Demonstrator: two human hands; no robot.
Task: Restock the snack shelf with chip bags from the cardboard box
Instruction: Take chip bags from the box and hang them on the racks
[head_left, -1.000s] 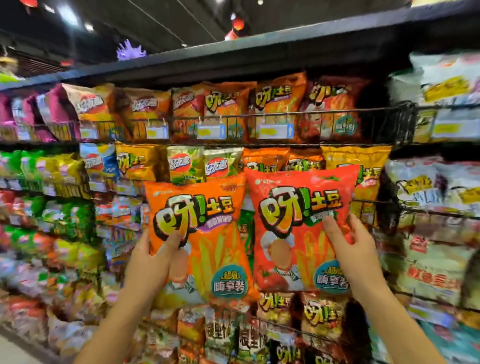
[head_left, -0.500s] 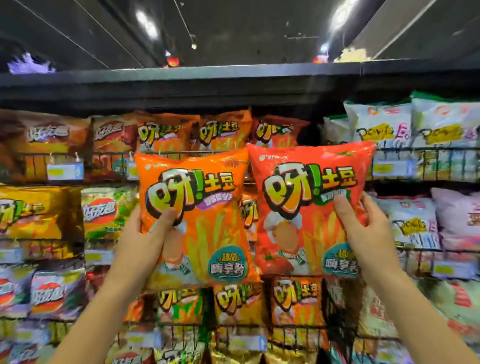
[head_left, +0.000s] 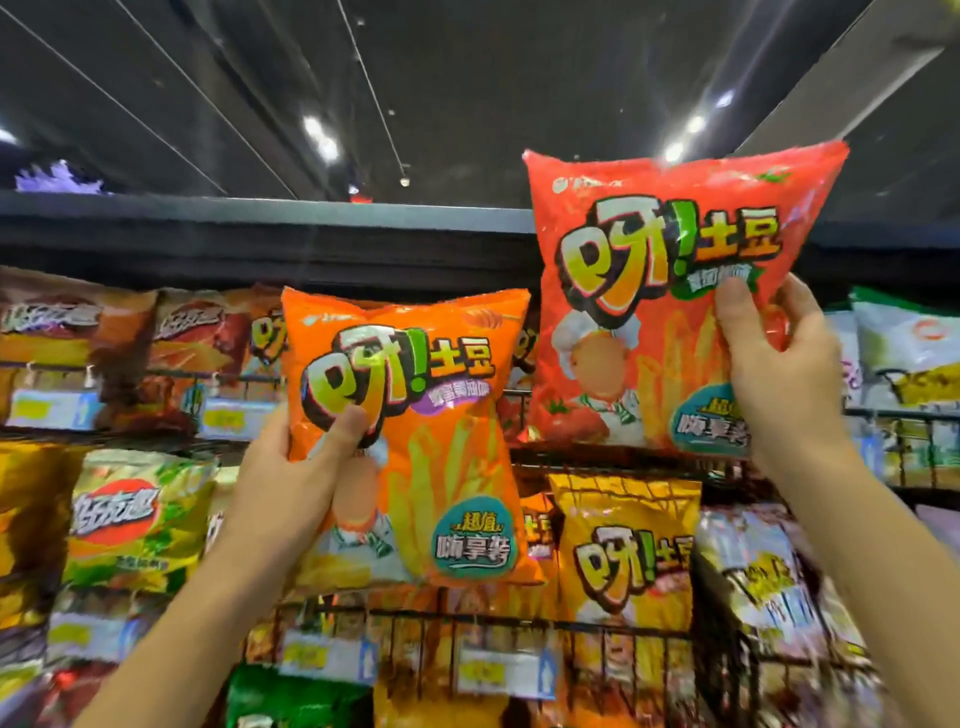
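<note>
My left hand (head_left: 291, 483) grips an orange chip bag (head_left: 441, 415) by its left edge, holding it upright in front of the upper shelf row. My right hand (head_left: 779, 374) grips a red chip bag (head_left: 649, 270) by its right side, raised higher so its top reaches above the black top board (head_left: 260, 223) of the snack shelf. Both bags face me. The cardboard box is not in view.
Wire-fronted shelves (head_left: 571, 629) hold rows of bags: brown and orange ones at upper left (head_left: 104, 338), a yellow bag (head_left: 634, 551) just below the red one, white bags (head_left: 909, 353) at right. Price tags (head_left: 52, 410) hang on the rails. Dark ceiling with lights above.
Both hands have lifted their bags. The red bag has risen well above the orange one, up to the top board. My view has tilted upward toward the ceiling.
</note>
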